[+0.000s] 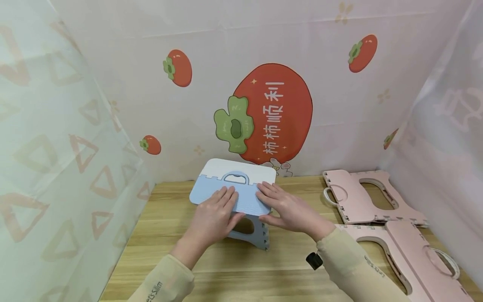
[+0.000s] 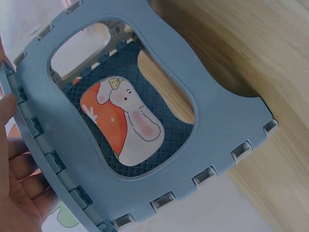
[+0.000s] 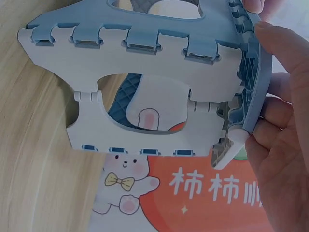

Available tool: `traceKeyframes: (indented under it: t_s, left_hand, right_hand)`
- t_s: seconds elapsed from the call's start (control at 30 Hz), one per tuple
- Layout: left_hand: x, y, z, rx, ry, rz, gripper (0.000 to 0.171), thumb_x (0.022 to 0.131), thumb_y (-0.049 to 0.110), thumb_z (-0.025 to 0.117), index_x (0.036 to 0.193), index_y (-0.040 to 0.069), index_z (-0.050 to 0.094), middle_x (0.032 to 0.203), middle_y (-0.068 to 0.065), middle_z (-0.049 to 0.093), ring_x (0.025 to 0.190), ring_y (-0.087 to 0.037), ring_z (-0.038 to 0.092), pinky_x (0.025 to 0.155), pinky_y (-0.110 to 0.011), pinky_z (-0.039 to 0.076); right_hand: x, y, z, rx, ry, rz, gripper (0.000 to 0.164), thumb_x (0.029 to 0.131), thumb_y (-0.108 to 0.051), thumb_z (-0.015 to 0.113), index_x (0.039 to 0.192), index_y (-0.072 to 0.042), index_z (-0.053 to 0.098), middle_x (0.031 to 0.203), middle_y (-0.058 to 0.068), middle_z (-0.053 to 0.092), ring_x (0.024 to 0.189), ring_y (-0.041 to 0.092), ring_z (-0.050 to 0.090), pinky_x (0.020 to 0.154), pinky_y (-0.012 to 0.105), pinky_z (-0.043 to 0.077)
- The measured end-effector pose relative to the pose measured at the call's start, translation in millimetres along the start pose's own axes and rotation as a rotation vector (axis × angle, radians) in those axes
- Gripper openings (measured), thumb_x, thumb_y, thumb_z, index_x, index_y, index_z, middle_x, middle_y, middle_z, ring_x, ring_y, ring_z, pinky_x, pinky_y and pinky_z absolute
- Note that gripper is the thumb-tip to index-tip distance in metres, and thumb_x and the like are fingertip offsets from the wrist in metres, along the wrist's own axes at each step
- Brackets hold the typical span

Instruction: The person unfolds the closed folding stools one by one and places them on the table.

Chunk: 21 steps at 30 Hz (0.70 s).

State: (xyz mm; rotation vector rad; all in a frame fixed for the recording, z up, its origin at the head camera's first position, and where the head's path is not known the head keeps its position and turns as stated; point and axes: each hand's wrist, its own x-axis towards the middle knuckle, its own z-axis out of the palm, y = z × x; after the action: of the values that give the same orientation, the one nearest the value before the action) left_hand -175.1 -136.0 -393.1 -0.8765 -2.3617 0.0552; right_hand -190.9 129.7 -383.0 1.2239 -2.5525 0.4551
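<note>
A blue and white folding step stool (image 1: 247,199) stands unfolded on the wooden table, its handle (image 1: 246,178) lying in the top panel. Flat on the blue half of the top, the fingers of my left hand (image 1: 215,216) point away from me, the thumb at the near edge. My right hand (image 1: 292,209) rests on the right end of the top, fingers extended and thumb by the near edge. In the left wrist view the blue leg panel (image 2: 217,101) has a large oval opening. White hinged side panels (image 3: 145,63) show in the right wrist view.
Two pink folding stools, one behind (image 1: 356,197) and one in front (image 1: 419,260), lie collapsed at the table's right side. A printed backdrop (image 1: 196,121) rises behind the table (image 1: 166,235), with hanging sheets on both sides. A small black object (image 1: 314,261) sits by my right sleeve.
</note>
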Motion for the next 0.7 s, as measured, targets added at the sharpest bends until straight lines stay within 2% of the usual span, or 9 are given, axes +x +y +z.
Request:
traceKeyframes:
  t_s: [0.17, 0.47, 0.7]
  left_hand:
    - [1.5, 0.8, 0.5, 0.009, 0.012, -0.027, 0.059, 0.091, 0.047, 0.074, 0.128, 0.001, 0.069, 0.130, -0.016, 0.069, 0.117, -0.033, 0.069, 0.097, -0.045, 0.058]
    - [4.1, 3.7, 2.2, 0.037, 0.036, -0.078, 0.058, 0.090, 0.047, 0.076, 0.123, 0.000, 0.071, 0.125, -0.018, 0.071, 0.113, -0.033, 0.070, 0.093, -0.046, 0.059]
    - [5.0, 5.2, 2.1, 0.039, 0.038, -0.111, 0.058, 0.090, 0.047, 0.077, 0.122, 0.000, 0.071, 0.123, -0.019, 0.072, 0.112, -0.035, 0.071, 0.092, -0.047, 0.060]
  right_hand:
    - [1.8, 1.0, 1.7, -0.012, 0.005, -0.017, 0.067, 0.095, -0.036, 0.074, 0.148, -0.002, 0.052, 0.157, 0.017, 0.045, 0.145, 0.037, 0.042, 0.113, 0.051, 0.044]
    - [3.9, 1.1, 9.0, -0.061, 0.063, -0.071, 0.059, 0.096, -0.026, 0.074, 0.145, 0.000, 0.055, 0.154, 0.017, 0.049, 0.144, 0.033, 0.046, 0.111, 0.047, 0.047]
    - [4.7, 1.2, 11.9, -0.053, 0.079, -0.069, 0.056, 0.098, -0.024, 0.071, 0.146, -0.001, 0.054, 0.154, 0.017, 0.049, 0.144, 0.033, 0.045, 0.110, 0.047, 0.048]
